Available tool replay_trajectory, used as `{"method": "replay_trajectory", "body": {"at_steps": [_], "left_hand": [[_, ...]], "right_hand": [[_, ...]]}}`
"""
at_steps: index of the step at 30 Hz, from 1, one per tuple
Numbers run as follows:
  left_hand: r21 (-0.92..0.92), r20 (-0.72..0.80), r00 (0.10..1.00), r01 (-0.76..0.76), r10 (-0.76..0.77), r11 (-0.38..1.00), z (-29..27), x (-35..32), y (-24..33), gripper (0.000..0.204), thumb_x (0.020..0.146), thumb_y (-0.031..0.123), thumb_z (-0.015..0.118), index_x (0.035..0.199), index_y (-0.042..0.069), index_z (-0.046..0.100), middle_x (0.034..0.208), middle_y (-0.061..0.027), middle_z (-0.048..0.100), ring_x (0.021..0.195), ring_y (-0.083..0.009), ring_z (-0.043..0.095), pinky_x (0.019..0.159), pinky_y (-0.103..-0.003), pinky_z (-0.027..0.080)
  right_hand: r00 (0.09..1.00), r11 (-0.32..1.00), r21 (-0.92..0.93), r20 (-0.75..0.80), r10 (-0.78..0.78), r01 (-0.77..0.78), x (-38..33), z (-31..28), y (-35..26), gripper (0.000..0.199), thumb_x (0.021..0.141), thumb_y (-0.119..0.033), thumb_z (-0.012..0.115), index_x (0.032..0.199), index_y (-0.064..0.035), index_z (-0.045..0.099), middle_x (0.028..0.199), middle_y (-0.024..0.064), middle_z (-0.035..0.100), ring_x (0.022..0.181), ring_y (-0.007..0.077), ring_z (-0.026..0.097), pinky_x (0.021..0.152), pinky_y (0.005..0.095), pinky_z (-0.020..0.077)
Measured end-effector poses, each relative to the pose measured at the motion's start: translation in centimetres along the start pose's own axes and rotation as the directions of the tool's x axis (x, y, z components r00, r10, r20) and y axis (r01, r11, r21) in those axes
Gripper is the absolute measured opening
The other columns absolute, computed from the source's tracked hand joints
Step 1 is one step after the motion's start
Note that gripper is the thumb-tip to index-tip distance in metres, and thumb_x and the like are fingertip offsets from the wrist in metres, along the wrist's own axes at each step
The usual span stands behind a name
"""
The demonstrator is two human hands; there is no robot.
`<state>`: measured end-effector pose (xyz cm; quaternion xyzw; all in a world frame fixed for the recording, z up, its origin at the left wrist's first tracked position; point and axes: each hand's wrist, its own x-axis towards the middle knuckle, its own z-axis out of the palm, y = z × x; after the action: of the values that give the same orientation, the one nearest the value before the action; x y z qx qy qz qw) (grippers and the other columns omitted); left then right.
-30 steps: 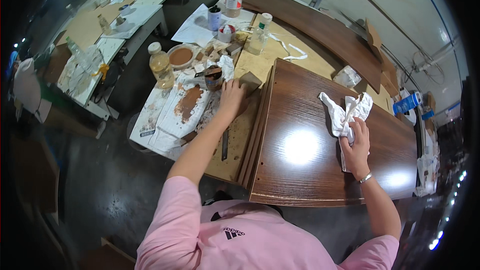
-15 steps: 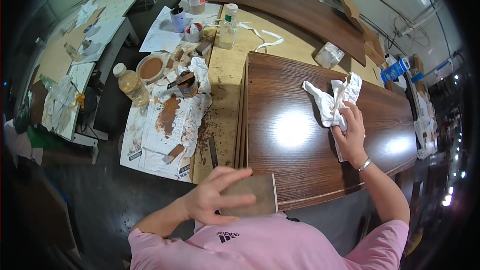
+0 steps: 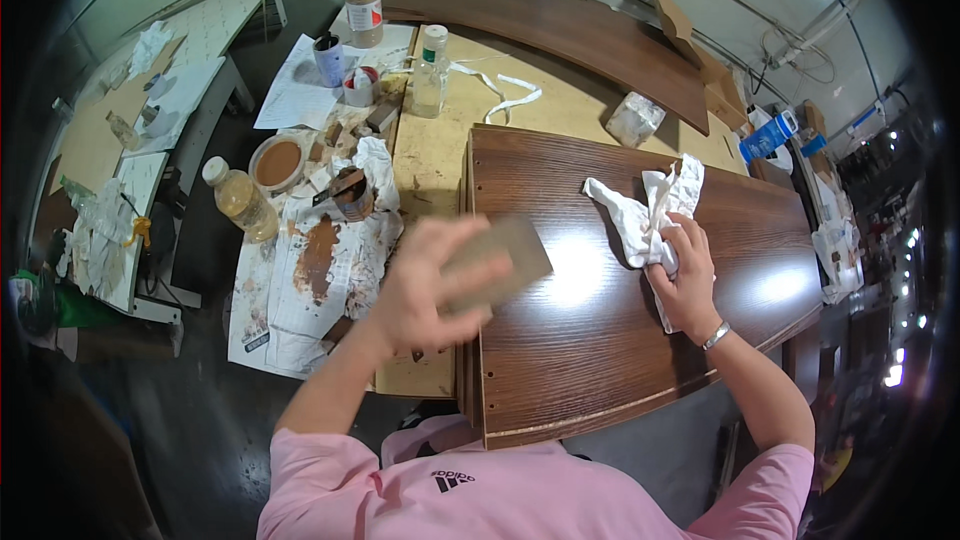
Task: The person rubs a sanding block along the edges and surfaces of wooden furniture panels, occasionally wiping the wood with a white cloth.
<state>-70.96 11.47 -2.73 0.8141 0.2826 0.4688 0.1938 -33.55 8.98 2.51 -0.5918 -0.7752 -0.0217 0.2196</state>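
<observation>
My left hand [image 3: 435, 280], blurred by motion, grips a flat grey-brown rectangular plate [image 3: 515, 255] with its fingers spread across one face. It is raised over the left edge of a stack of glossy dark-brown wood-grain panels [image 3: 560, 370]. Lying on the top panel, a crumpled white cloth [image 3: 625, 225] is bunched under my right hand [image 3: 688, 280], whose fingers are closed on it. Small round holes show along the panel's left edge, and a pale strip runs along its near edge.
Left of the panels, stained paper [image 3: 265, 290] carries a tub of brown paste [image 3: 278, 162], an open can [image 3: 352, 195] and a bottle of yellowish liquid [image 3: 240, 200]. Behind stand a clear bottle [image 3: 430, 80], a white-wrapped block [image 3: 635, 120] and a long brown board [image 3: 560, 30].
My left hand has lifted the plate away from my body, up and over the panel's left side. My right hand stays on the cloth. The whole view has shifted slightly.
</observation>
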Motion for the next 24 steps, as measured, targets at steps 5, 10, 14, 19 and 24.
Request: {"method": "replay_trajectory", "body": {"at_steps": [5,10,14,19,24], "left_hand": [[0.282,-0.218,0.946,0.297,-0.240,0.912,-1.8,6.6,-9.5,0.048,0.084,0.020,0.069,0.132,0.015,0.066,0.136,-0.0174,0.056,0.122,-0.0355,0.051,0.107,-0.046,0.040],[0.338,-0.164,0.984,0.127,-0.075,0.933,0.0,3.0,-4.4,0.051,0.073,0.017,0.076,0.124,0.017,0.072,0.133,-0.0221,0.058,0.113,-0.0400,0.055,0.100,-0.048,0.047],[0.269,-0.085,0.991,0.127,-0.108,0.955,-1.2,0.2,0.3,0.053,0.071,0.012,0.077,0.124,0.016,0.071,0.133,-0.0196,0.058,0.111,-0.0383,0.056,0.097,-0.047,0.048],[0.464,-0.238,0.971,0.129,-0.017,0.876,-0.5,3.1,-2.2,0.050,0.073,0.012,0.076,0.123,0.012,0.070,0.134,-0.0175,0.058,0.111,-0.0377,0.053,0.096,-0.045,0.046],[0.143,0.002,0.999,0.053,-0.054,0.988,-0.9,-7.9,10.1,0.053,0.064,0.012,0.077,0.118,0.011,0.071,0.132,-0.0257,0.057,0.105,-0.0425,0.058,0.090,-0.049,0.049]], "right_hand": [[1.000,1.000,0.026,0.016,-0.003,0.003,0.5,-0.1,-1.0,0.034,0.075,-0.016,0.069,0.106,-0.0047,0.060,0.129,0.0189,0.056,0.119,0.0410,0.052,0.099,0.0487,0.0452],[1.000,0.999,0.016,0.000,0.032,-0.032,0.1,-0.3,-0.1,0.034,0.075,-0.016,0.069,0.105,-0.0047,0.060,0.127,0.0190,0.057,0.118,0.0410,0.052,0.097,0.0485,0.0455],[0.999,1.000,-0.011,-0.041,0.006,-0.006,0.2,-0.4,-0.3,0.032,0.075,-0.017,0.069,0.104,-0.0045,0.060,0.125,0.0193,0.058,0.117,0.0414,0.053,0.097,0.0478,0.0458],[1.000,1.000,0.002,-0.025,-0.003,0.003,0.9,0.3,-0.6,0.031,0.077,-0.016,0.069,0.106,-0.0048,0.061,0.127,0.0183,0.057,0.118,0.0403,0.053,0.098,0.0474,0.0462],[0.999,1.000,-0.007,-0.038,0.020,-0.020,0.1,0.4,0.2,0.032,0.078,-0.016,0.068,0.107,-0.0044,0.061,0.127,0.0177,0.057,0.119,0.0400,0.053,0.098,0.0468,0.0463]]}}
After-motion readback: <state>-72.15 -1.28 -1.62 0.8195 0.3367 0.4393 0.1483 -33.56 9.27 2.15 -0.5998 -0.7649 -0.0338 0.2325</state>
